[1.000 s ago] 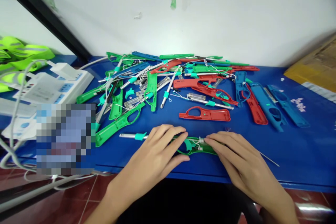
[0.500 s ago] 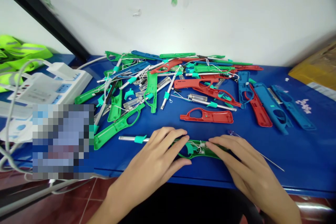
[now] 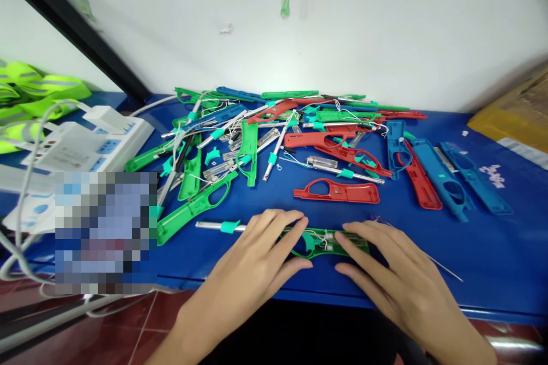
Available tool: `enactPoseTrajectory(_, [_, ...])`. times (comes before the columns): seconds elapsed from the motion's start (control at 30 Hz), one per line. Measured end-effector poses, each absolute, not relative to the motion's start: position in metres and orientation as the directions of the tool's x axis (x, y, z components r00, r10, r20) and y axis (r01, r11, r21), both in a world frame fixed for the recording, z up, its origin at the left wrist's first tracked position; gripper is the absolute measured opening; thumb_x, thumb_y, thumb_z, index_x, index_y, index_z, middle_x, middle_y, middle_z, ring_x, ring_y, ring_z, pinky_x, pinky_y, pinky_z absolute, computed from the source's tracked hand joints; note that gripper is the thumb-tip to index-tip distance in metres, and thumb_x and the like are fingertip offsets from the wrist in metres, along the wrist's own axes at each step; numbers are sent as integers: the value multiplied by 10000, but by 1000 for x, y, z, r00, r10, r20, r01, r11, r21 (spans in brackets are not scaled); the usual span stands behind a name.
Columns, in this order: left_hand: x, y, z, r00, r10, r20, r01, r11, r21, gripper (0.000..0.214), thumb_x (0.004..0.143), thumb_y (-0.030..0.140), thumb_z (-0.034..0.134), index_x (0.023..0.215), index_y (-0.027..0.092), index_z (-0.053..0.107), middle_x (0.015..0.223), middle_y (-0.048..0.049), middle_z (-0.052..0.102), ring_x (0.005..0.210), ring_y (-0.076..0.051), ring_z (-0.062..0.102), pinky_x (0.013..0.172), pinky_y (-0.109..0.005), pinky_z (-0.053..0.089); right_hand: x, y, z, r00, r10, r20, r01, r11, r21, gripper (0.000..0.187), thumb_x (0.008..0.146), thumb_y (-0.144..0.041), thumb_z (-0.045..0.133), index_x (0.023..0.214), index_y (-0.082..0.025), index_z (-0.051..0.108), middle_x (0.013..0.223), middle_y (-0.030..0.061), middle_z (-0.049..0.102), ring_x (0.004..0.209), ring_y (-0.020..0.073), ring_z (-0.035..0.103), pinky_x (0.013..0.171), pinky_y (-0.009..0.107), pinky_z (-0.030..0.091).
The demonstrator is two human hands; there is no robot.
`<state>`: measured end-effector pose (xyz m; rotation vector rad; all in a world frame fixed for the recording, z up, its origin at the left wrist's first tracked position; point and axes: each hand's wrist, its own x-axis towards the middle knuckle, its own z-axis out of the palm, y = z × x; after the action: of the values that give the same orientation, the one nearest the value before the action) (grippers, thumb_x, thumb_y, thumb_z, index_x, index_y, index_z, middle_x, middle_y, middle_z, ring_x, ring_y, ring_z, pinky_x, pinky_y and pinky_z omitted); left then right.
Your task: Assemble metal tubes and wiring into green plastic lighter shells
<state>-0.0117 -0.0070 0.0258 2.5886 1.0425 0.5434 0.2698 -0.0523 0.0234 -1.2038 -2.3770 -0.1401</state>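
An opened green gas lighter half [image 3: 319,249] lies lengthwise near the table's front edge, with white wires, a teal trigger and a clear fuel tank inside. Its metal tube [image 3: 212,226], wearing a teal clip [image 3: 231,227], points left. My left hand [image 3: 265,256] is closed over the lighter's front part, thumb along the near side; the palm hides that stretch. Over the handle end, my right hand [image 3: 385,265] has its fingers spread, the index tip touching near the tank and the thumb apart below. A thin screwdriver [image 3: 443,267] sticks out beyond the right hand, partly covered.
Lighter shells and tubes heap up at the back. A red shell [image 3: 342,191] lies just beyond my hands, blue shells [image 3: 443,177] to the right. At left are a power strip [image 3: 128,140] with cables and a pixelated patch. A taped carton [image 3: 509,108] stands back right.
My right thumb has come out from under the hand and now shows below the lighter, with more of the handle end uncovered. The left hand keeps its hold. The view has shifted slightly.
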Motion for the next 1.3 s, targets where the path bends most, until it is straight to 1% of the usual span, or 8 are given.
enactPoseTrajectory(0.1, [-23,-7,27,638,715,285,601,-694,396,571,1118,517,584,1602,219,528,1442,-122,714,1285,-310,648,1112,-501,511,270,-53,24,-486,755,441,789,596,-152,301,1144,-219,564,1400,-224,722,1225,73,804,1136,246,751,1059,453,585])
enactPoseTrajectory(0.3, [-42,0,27,574,736,360,561,-673,482,185,1144,214,597,1268,229,734,1243,-49,764,1077,-208,666,959,-375,488,274,-52,21,-483,781,396,759,599,-255,429,1137,-188,550,1542,-288,650,1286,61,798,1177,248,738,1067,446,614])
enactPoseTrajectory(0.47, [-37,2,28,571,737,360,566,-672,478,142,1132,224,621,1163,220,759,1170,-28,768,1001,-200,654,911,-370,453,279,-52,19,-517,785,343,747,609,-267,539,1124,-128,527,1632,-305,569,1375,54,788,1201,246,744,1054,445,655])
enactPoseTrajectory(0.7, [-33,0,30,571,749,337,615,-662,428,211,1158,281,552,1108,241,754,1130,-22,758,976,-216,656,913,-397,454,274,-52,22,-501,742,445,741,634,-222,402,1118,-125,570,1468,-254,718,1371,47,810,1206,232,786,991,421,718])
enactPoseTrajectory(0.83, [-33,-7,31,551,743,380,686,-663,299,198,1144,333,595,1232,220,731,1188,-48,777,1099,-261,692,1149,-531,417,271,-52,19,-472,700,536,739,645,-192,405,1065,-89,659,1425,-250,752,1322,39,832,1176,230,808,1002,427,724])
enactPoseTrajectory(0.93, [-38,-11,29,561,736,379,692,-668,275,238,1134,337,621,1315,212,711,1260,-63,782,1170,-268,705,1218,-556,403,270,-50,16,-453,702,550,769,620,-158,414,1052,-81,674,1420,-252,756,1306,46,837,1193,248,798,1038,472,709])
enactPoseTrajectory(1.1, [-45,-8,20,542,729,419,674,-674,301,218,1129,281,626,1307,205,727,1255,-69,791,1154,-251,705,1107,-487,501,269,-48,14,-425,730,536,780,595,-192,387,1079,-81,600,1391,-248,757,1396,124,769,1271,270,745,1026,492,690])
enactPoseTrajectory(1.3, [-36,-5,13,541,688,484,647,-708,283,159,1131,205,603,1156,203,760,1162,-53,783,1054,-226,687,994,-436,511,268,-49,15,-449,675,586,781,614,-109,326,1074,-74,594,1292,-213,793,1196,98,824,996,227,774,924,443,704])
